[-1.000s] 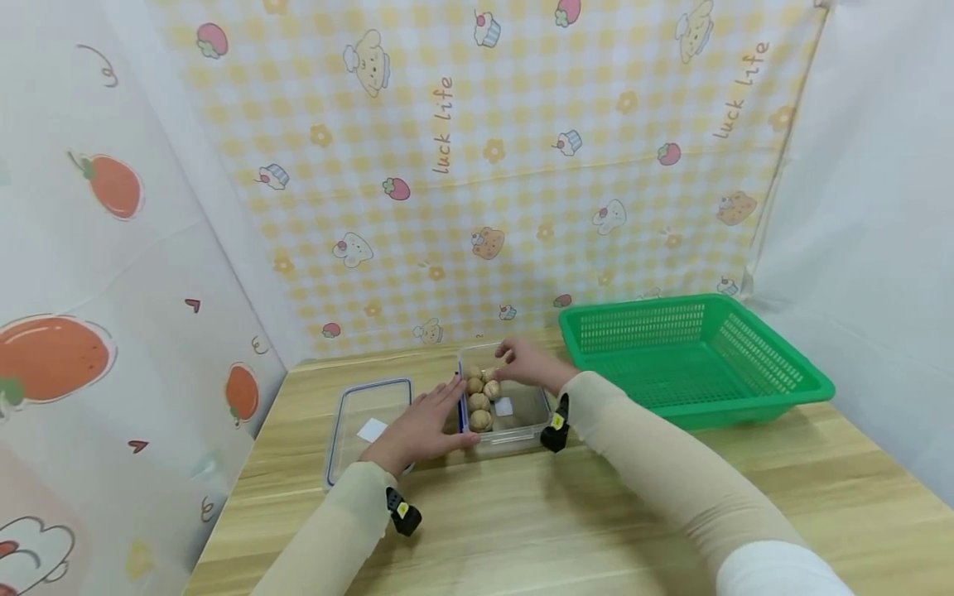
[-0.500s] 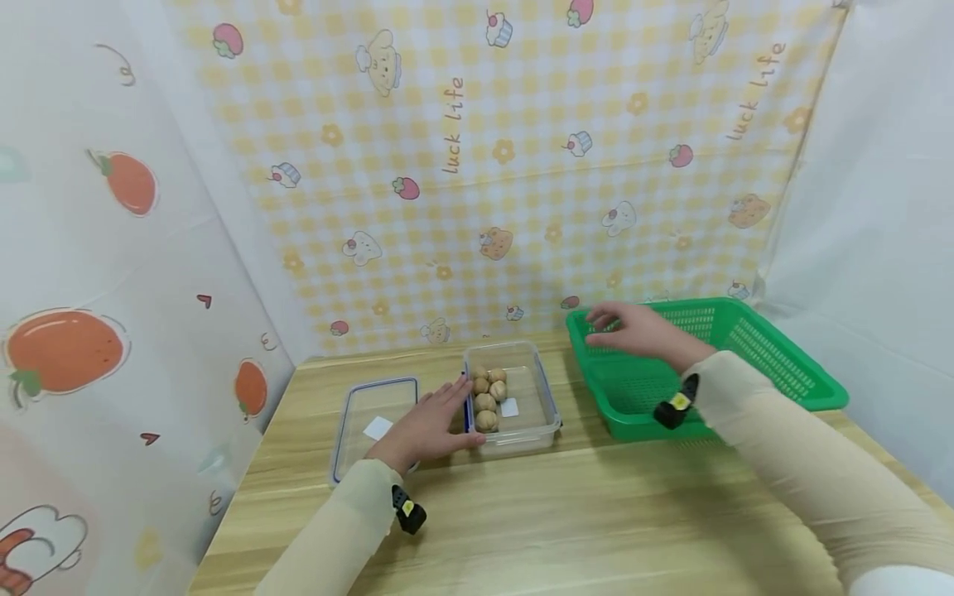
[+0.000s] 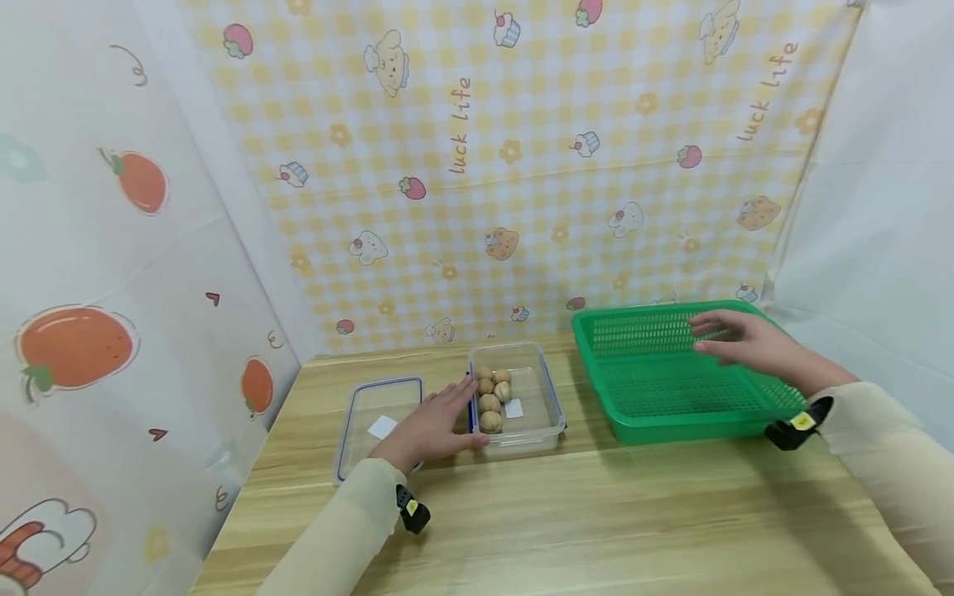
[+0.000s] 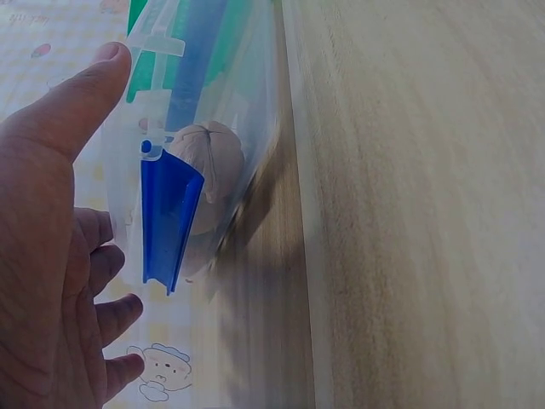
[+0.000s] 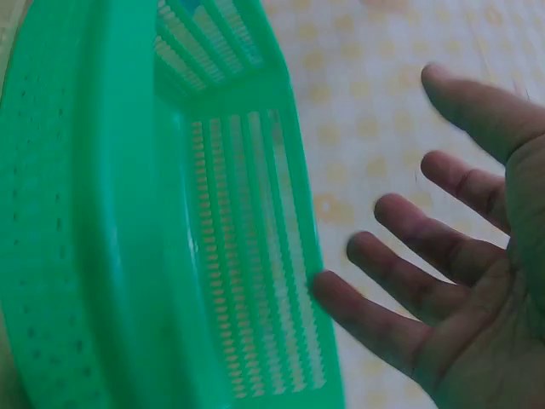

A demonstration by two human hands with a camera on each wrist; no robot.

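Observation:
A clear plastic food container [image 3: 522, 445] holds several walnuts [image 3: 489, 403] along its left side, beside a white label. My left hand [image 3: 440, 424] rests at its left side, thumb at the front corner and fingers along the rim. In the left wrist view, a blue latch [image 4: 170, 221] hangs from the container's edge by the spread fingers, and a walnut [image 4: 209, 162] shows through the wall. Over the green plastic basket [image 3: 641, 430], my right hand [image 3: 756, 343] hovers with loosely bent, parted fingers and holds nothing.
To the left of the container lies its clear lid [image 3: 383, 401] with a blue seal, flat on the wooden table [image 3: 537, 530] and partly behind the left hand. A checked cloth [image 3: 417, 281] hangs at the back, and a white sheet [image 3: 879, 273] on the right.
The right hand has moved from inside the walnut container rightward to over the green basket. The left hand stays at the container's side. The view has shifted slightly.

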